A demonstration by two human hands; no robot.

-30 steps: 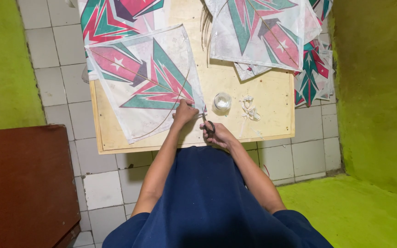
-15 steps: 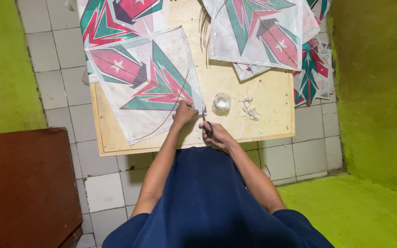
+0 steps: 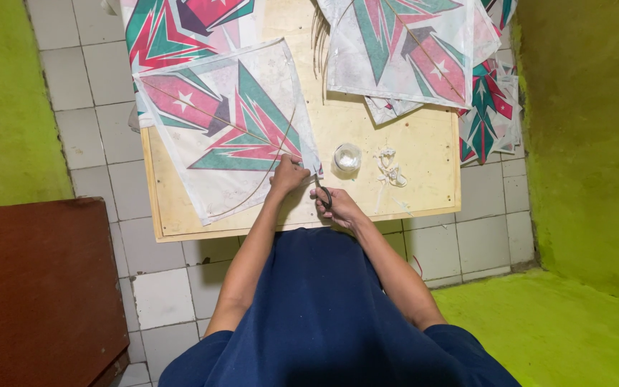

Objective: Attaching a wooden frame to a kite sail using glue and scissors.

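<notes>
Left grip point(image 3: 288, 174) is pinched down on the lower right corner of a white kite point(image 3: 227, 129), fingers pressed together against the paper right at its edge. Right grip point(image 3: 339, 206) is curled around a pair of dark scissors point(image 3: 322, 192), whose blades point up toward the same kite corner, just beside the left fingertips; whether the blades are parted or together is too small to tell.

That kite lies flat on the left half of a pale wooden table point(image 3: 424, 158), a square of thin paper turned on its point, printed with red, green and pink pointed shapes and a small white star. A thin curved stick bows across it from the upper right to the lower left. A second printed kite point(image 3: 180, 29) lies partly under its upper edge.

On the table just right of the hands stands a small clear round container point(image 3: 347, 156), and near that a loose tangle of white string scraps point(image 3: 390, 168). A stack of further kites point(image 3: 410, 50) covers the table's far right corner, and more of them point(image 3: 488, 115) hang over the right edge.

The table stands on a pale tiled floor point(image 3: 87, 129) between green walls point(image 3: 589, 143). A dark red-brown cabinet point(image 3: 37, 287) sits at lower left.
</notes>
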